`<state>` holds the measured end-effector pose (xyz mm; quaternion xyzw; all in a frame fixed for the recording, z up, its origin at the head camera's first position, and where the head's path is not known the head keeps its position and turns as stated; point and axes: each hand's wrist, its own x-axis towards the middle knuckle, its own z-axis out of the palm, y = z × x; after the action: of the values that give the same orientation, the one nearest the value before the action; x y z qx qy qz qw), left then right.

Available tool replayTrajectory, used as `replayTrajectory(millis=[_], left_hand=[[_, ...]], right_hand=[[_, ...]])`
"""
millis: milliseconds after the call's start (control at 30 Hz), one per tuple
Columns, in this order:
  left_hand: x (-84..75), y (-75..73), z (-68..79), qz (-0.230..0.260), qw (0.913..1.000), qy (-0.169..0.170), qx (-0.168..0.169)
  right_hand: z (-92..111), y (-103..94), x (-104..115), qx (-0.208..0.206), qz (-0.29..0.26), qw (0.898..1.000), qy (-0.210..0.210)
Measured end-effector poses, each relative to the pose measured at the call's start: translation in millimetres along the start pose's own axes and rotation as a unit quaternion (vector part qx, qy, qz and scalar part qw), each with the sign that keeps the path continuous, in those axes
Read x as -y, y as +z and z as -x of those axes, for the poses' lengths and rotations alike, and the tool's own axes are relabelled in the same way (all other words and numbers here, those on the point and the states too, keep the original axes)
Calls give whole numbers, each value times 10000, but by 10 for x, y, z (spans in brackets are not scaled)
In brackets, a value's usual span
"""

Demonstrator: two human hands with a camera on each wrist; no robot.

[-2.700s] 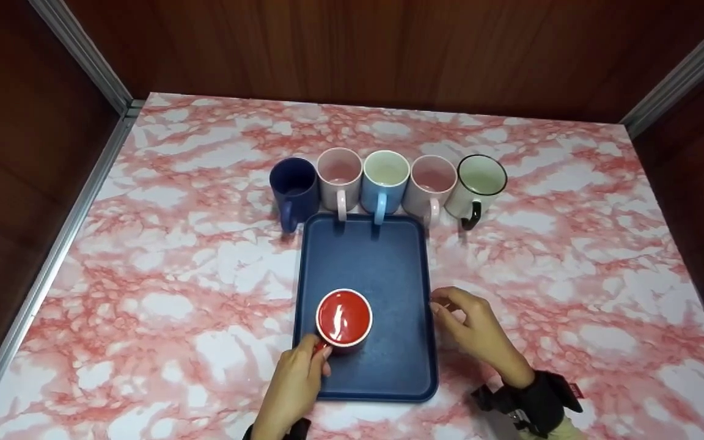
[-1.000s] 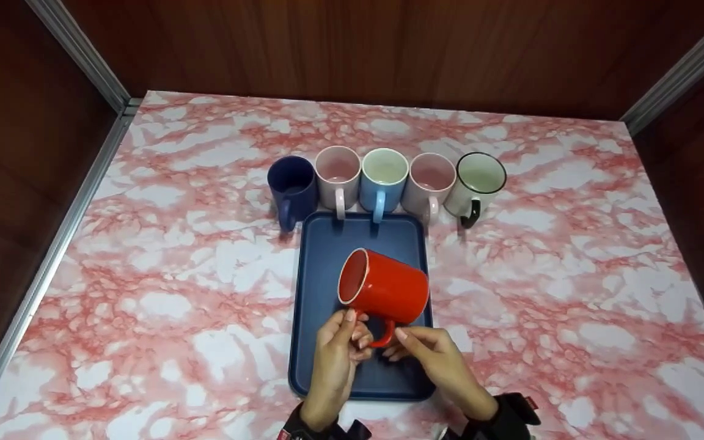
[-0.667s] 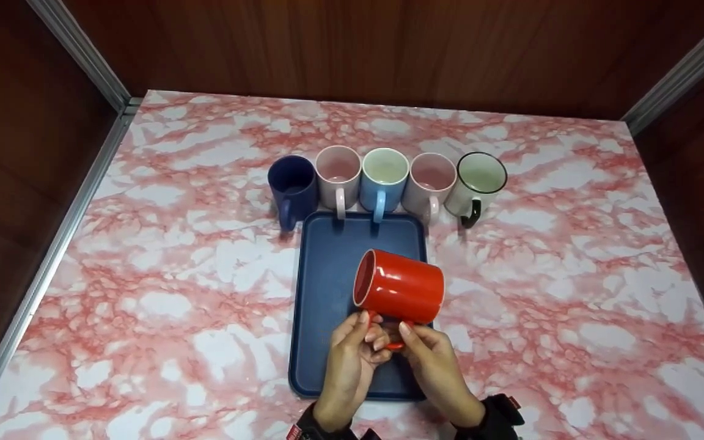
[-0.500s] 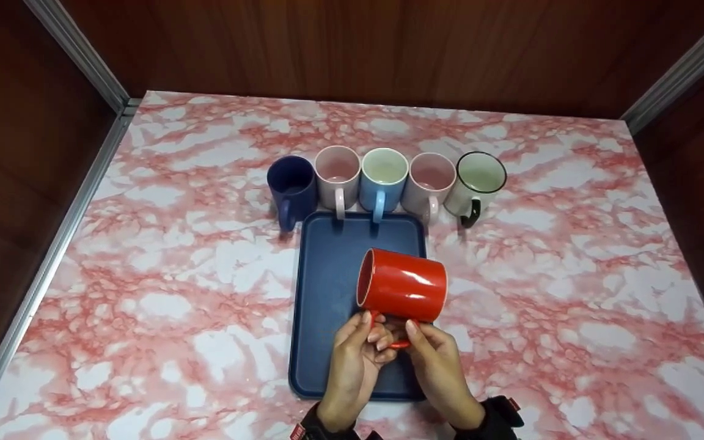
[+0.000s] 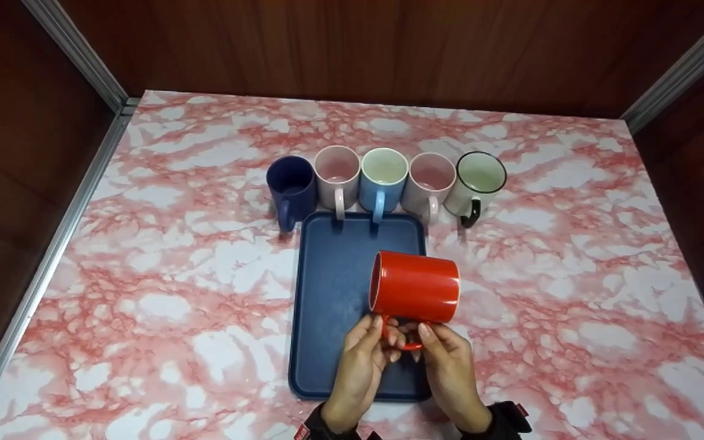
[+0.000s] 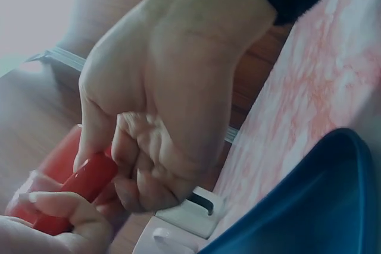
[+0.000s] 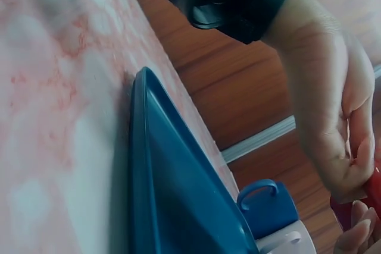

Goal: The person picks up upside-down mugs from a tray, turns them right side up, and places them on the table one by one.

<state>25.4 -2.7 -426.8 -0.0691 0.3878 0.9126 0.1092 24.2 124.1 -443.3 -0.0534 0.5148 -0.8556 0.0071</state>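
A red mug (image 5: 416, 287) is held on its side above the right part of a blue tray (image 5: 337, 293), its mouth facing left and its handle (image 5: 412, 346) toward the person. My left hand (image 5: 358, 366) grips the handle near the rim end, thumb on top. At the handle's other end, near the mug's base, my right hand (image 5: 450, 373) pinches it between thumb and fingers. The left wrist view shows the red handle (image 6: 89, 179) between both hands. In the right wrist view only an edge of the red mug (image 7: 374, 188) shows beside the fingers.
Behind the tray stands a row of upright mugs with handles toward the person: dark blue (image 5: 292, 189), pink (image 5: 338, 177), light blue (image 5: 384, 180), another pink (image 5: 430, 183), and white with a black rim (image 5: 479, 183). Wooden panels (image 5: 352, 49) enclose the marbled table (image 5: 175, 256).
The red mug, upside down over the tray in my left hand at first, has been raised and tipped sideways. My right hand came in from the tray's edge onto the handle; both then drifted right.
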Motion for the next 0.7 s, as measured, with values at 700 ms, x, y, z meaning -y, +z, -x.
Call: replayTrajectory(millis=[700], left_hand=[[6,-47,-40,-1960,9803,226,-104]], right_hand=[[-36,-171,47,328,714,9931,-875]])
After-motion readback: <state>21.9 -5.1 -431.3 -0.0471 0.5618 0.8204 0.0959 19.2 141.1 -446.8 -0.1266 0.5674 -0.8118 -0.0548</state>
